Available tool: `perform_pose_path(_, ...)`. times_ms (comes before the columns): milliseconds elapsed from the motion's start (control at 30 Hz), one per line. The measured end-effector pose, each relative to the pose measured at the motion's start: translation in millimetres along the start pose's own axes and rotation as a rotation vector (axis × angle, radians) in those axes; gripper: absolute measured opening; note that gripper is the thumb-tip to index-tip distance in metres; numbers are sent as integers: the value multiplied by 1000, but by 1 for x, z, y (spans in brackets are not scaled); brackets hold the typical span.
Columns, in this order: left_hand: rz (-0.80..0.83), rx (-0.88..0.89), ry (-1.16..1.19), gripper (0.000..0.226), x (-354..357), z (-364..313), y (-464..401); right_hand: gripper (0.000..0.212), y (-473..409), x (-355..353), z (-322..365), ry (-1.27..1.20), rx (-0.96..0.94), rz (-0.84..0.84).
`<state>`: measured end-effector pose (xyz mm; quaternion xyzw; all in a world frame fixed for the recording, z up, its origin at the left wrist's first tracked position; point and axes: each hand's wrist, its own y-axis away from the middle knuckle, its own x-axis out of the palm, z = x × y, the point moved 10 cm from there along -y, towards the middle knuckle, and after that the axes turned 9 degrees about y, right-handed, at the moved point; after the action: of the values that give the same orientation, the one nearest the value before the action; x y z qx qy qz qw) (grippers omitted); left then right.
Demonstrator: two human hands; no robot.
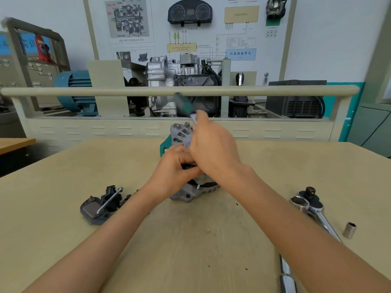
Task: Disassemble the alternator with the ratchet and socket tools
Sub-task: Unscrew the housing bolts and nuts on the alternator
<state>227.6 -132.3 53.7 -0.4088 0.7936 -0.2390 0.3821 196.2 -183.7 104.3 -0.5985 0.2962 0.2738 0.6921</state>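
You are in an automotive training workshop

Ahead of you a wall teaching board (pixel 190 28) carries an instrument cluster (pixel 190 12), wiring diagrams and a throttle body (pixel 275 7); below it a cutaway engine unit (pixel 182 81) sits on a display stand beside a blue electric motor (pixel 74 89), and a ratchet (pixel 313 208) lies on your wooden workbench (pixel 190 240)

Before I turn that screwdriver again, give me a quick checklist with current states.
1. Alternator resting on the table: ok.
2. Left hand gripping the alternator: ok.
3. Right hand holding the green-handled screwdriver: ok.
4. Tip seated in the fastener: cannot tell, hidden by the hands.
5. Ratchet and loose socket lying apart from the hands: ok.
6. Removed black part away from the alternator: ok.
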Motion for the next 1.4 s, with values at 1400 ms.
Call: perform_pose_path(1400,38,29,-83,46,2,1,-1,25,33,19,-58,-1056,729,-446)
